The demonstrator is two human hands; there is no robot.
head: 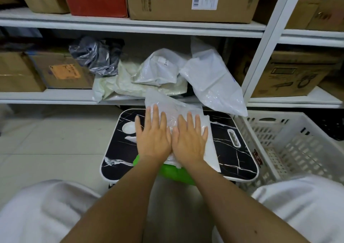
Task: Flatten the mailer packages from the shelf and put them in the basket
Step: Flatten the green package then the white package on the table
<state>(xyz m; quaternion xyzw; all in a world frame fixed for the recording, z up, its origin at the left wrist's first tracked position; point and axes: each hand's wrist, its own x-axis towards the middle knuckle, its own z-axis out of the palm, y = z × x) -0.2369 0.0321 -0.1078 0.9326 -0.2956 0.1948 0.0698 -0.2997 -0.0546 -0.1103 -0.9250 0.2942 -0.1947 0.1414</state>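
A white mailer package [174, 107] lies on a small black marble-patterned table [232, 149]. My left hand [153, 136] and my right hand [189, 140] press flat on it side by side, fingers spread, thumbs touching. On the shelf [55, 95] behind, several crumpled mailers are piled: a grey-black one [96, 56], a cream one [126, 84], a white one [160, 69], and a large white one [216, 82] that droops over the shelf edge. A white plastic basket [290, 142] stands on the floor to the right of the table, with nothing visible inside.
Cardboard boxes [61, 71] fill the shelves on the left, above and on the right. A white shelf post [264, 43] rises between table and basket. A green object [175, 174] sits at the table's near edge. My knees in white cloth are at the bottom corners.
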